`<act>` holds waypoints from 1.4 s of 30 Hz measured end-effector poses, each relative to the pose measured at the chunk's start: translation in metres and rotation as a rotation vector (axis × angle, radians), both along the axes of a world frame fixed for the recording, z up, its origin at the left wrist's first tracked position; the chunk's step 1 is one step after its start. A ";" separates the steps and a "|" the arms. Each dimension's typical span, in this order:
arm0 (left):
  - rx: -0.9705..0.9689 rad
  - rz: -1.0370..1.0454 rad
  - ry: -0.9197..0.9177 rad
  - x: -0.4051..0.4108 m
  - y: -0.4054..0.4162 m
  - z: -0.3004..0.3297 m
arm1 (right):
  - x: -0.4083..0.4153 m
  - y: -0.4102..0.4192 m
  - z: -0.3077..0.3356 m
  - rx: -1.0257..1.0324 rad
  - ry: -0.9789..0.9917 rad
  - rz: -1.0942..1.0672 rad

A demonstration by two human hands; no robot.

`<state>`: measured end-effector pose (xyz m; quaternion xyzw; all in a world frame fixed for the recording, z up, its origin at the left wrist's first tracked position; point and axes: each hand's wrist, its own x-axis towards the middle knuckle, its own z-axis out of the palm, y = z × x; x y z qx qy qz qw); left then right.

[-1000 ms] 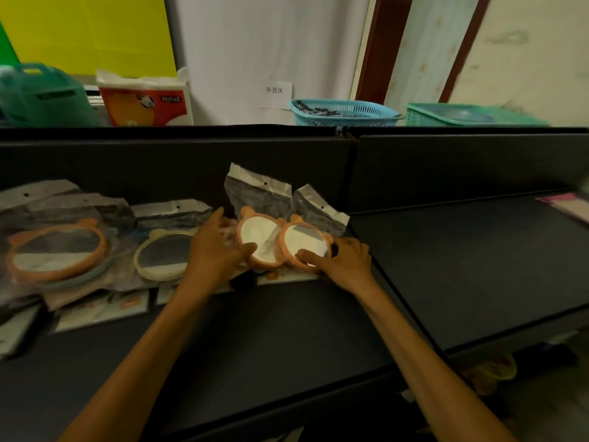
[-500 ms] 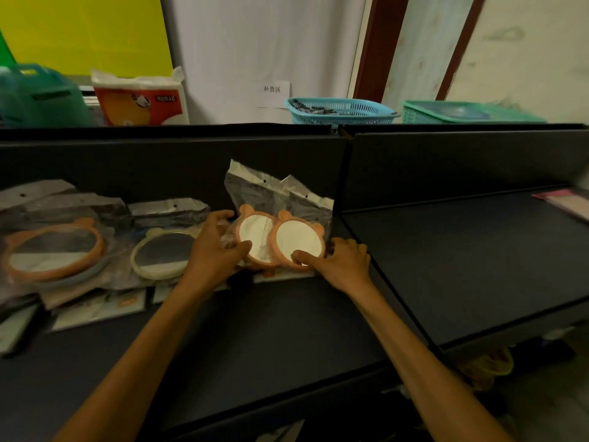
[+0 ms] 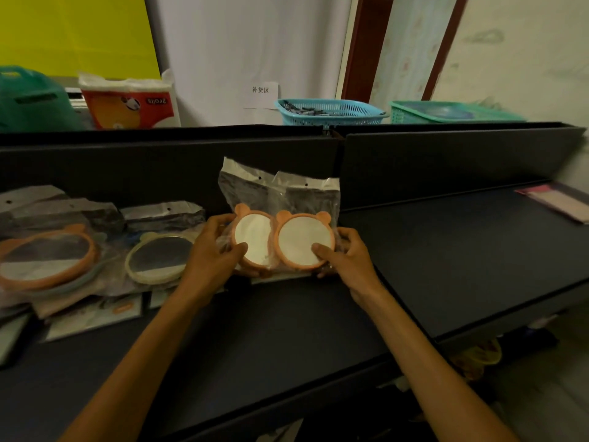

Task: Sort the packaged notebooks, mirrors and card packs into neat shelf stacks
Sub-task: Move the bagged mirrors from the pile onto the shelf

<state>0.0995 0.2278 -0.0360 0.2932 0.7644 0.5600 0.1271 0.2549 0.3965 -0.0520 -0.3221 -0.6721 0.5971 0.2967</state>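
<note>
- Two small orange mirrors with bear ears, each in a clear bag, stand side by side near the back of the dark shelf, their bag tops leaning on the back wall.
- The left mirror overlaps slightly behind the right mirror; both faces look white.
- The left hand grips the left mirror at its left edge, thumb on the front face, fingers curled round the rim.
- The right hand grips the right mirror at its lower right edge, thumb pressed on the face, fingers behind.
- Just left of the left hand lies a cream mirror, bagged and flat on the shelf.
- Farther left lies a big orange mirror, also bagged, on top of other flat packs.
- A pink pack lies on the next shelf section, far right, well apart from the mirrors.
- Behind the shelf sit a blue basket, a green basket and a tissue pack.
</note>
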 end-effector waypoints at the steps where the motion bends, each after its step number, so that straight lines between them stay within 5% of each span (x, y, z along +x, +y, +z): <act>1: 0.014 -0.002 -0.009 0.002 0.001 0.000 | 0.006 0.001 0.002 -0.027 0.039 0.003; 16: 0.310 -0.255 -0.195 0.100 0.060 0.006 | 0.175 0.070 0.004 0.088 0.136 -0.263; 30: 0.279 -0.407 -0.254 0.311 0.225 -0.008 | 0.420 0.203 -0.008 0.160 0.064 -0.466; 42: 0.304 -0.453 -0.275 0.372 0.348 -0.009 | 0.496 0.318 -0.006 0.179 0.044 -0.512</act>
